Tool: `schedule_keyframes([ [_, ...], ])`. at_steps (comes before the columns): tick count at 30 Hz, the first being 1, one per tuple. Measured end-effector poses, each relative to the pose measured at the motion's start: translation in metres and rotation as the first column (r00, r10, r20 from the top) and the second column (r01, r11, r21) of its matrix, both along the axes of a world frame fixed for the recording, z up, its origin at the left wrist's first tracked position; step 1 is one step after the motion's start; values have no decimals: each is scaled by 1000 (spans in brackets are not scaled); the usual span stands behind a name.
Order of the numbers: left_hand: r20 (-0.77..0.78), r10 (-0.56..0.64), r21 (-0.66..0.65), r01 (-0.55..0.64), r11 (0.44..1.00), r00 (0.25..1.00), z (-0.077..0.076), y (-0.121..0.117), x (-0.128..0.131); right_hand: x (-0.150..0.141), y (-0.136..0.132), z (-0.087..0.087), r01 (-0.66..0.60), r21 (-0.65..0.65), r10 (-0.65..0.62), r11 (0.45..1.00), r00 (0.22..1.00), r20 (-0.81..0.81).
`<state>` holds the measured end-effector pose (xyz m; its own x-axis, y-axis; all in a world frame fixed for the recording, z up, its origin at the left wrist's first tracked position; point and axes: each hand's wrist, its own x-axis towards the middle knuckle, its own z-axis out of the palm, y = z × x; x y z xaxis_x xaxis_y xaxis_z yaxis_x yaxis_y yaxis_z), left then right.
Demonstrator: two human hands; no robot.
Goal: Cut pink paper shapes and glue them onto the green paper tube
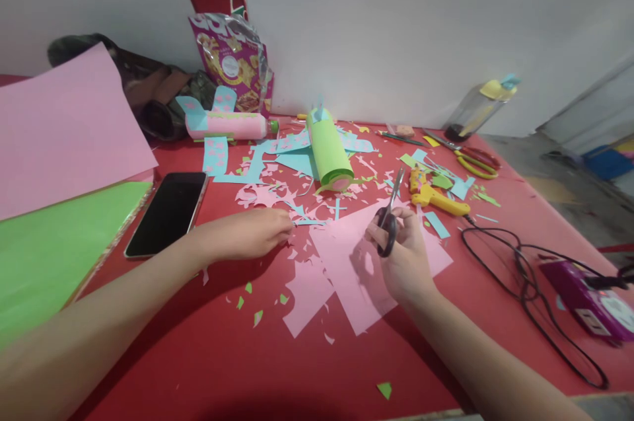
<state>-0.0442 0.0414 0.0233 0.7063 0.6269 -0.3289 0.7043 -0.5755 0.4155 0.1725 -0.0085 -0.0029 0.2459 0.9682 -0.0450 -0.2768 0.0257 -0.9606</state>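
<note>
My right hand [403, 252] is closed round the black handles of a pair of scissors [393, 199], whose blades point up and away. Below it lies a pink paper sheet [364, 302], with a smaller cut pink piece [307, 295] at its left. My left hand [260, 232] rests low over the table beside pink scraps [267, 195], its fingers curled together; whatever they pinch is hidden. Beyond the hands is a green paper tube [329, 150] with blue wing-like strips. Farther left, a pink-wrapped bottle [228, 125] with blue paper fins lies on its side.
A phone [168, 213] lies by my left forearm, near pink [69, 130] and green sheets [59, 242]. On the right are a yellow glue gun [436, 196], its cord, a purple power strip [584, 299], pliers [475, 162] and a clear bottle [478, 110]. A snack bag [232, 67] stands behind.
</note>
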Motion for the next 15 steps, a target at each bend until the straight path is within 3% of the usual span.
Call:
schedule_keyframes([
  [4,-10,8,14,-7,1000,1000,2,3,-3,4,1,2,-45,-3,45,999,998,44],
  [8,-53,14,85,-9,996,999,0,6,-6,7,2,4,-101,-36,106,994,975,197],
  [11,-73,-10,90,17,996,997,2,3,-6,6,1,2,-190,-7,183,982,931,317],
  [15,-37,-101,8,101,995,994,17,-13,-1,4,-3,-3,-308,-17,282,951,845,453],
])
